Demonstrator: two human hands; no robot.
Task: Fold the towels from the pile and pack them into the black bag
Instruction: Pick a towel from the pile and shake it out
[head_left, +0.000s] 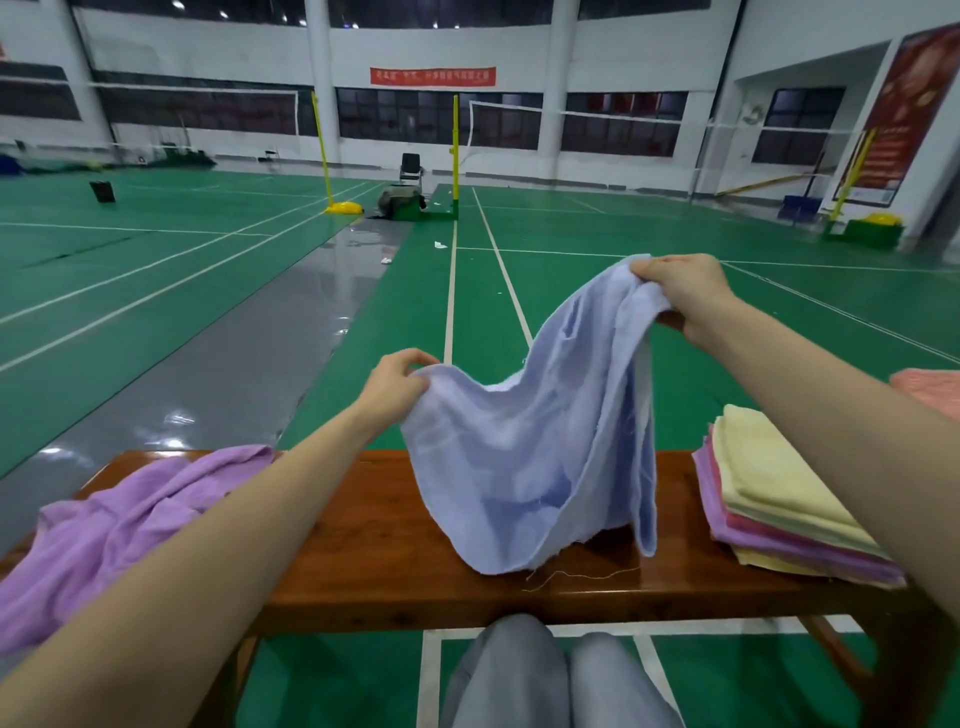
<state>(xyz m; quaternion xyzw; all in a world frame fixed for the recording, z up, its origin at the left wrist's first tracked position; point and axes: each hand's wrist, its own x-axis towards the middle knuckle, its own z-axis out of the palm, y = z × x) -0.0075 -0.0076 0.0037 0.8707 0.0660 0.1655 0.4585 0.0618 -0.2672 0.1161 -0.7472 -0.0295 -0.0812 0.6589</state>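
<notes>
- The single head-worn wide-angle camera is looking forward and down from the seated person's eye level.
- It is sitting close above the wooden bench (395, 551), whose length is crossing the near field from left to right.
- It is facing out across the green court floor (597, 228) toward the far wall (431, 47).

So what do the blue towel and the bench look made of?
Blue towel: soft, thin cloth, probably cotton or microfibre; it drapes limply, with frayed edges and loose threads. Bench: seemingly wood under glossy reddish-brown varnish; grain and reflections show.
</notes>
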